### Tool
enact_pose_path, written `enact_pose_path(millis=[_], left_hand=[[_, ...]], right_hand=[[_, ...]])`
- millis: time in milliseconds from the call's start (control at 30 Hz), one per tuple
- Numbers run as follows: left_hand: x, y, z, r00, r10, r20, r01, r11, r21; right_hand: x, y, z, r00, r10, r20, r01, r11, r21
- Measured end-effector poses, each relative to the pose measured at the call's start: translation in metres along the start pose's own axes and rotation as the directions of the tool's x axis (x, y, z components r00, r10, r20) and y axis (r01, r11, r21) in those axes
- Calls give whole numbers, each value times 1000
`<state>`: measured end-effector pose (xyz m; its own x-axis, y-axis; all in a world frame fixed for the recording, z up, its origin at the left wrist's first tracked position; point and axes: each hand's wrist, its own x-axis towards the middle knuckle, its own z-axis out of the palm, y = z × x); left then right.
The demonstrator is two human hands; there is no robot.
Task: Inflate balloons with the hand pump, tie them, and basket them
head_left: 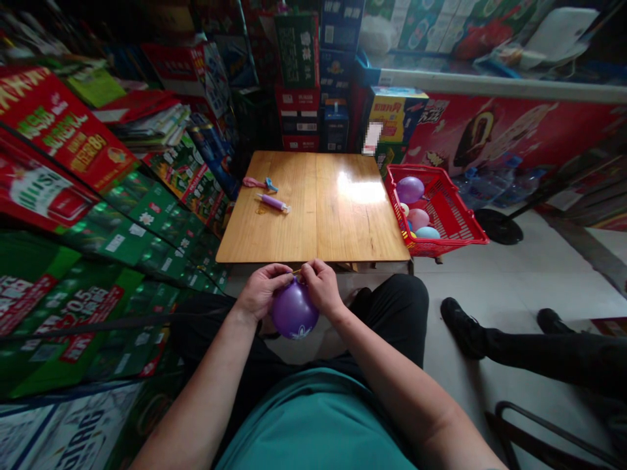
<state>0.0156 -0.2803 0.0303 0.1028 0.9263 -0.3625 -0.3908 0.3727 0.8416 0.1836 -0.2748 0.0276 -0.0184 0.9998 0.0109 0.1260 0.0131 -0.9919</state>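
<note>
An inflated purple balloon [294, 309] with a white print hangs between my hands, over my lap and just in front of the table edge. My left hand [262, 287] pinches at the balloon's neck. With closed fingertips, my right hand [321, 285] grips a thin yellow rubber band [296, 271] stretched across at the neck; the fingers partly hide it. On the wooden table [304, 222] lie a purple hand pump [273, 203], a pink uninflated balloon [255, 183], a blue uninflated balloon [270, 186] and some yellow rubber bands [261, 211].
A red plastic basket [455, 245] with several inflated balloons stands against the table's right side. Stacked drink cartons [142, 222] crowd the left. Behind the table are more boxes [300, 108]. Another person's leg and shoe [463, 329] are at right, near water bottles [494, 186].
</note>
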Motion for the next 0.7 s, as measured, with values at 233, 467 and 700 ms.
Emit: enact_pose_path(millis=[233,467,700], left_hand=[[5,0,6,998,-35,-47,30,995,-96],[8,5,29,993,111,-25,-107,985,136],[25,7,50,952,301,-50,-252,867,430]], right_hand=[[-3,-5,-5,993,-119,1,118,983,-142],[4,-12,-18,968,-214,132,237,951,-197],[21,-15,-56,972,-226,-68,201,943,-264]])
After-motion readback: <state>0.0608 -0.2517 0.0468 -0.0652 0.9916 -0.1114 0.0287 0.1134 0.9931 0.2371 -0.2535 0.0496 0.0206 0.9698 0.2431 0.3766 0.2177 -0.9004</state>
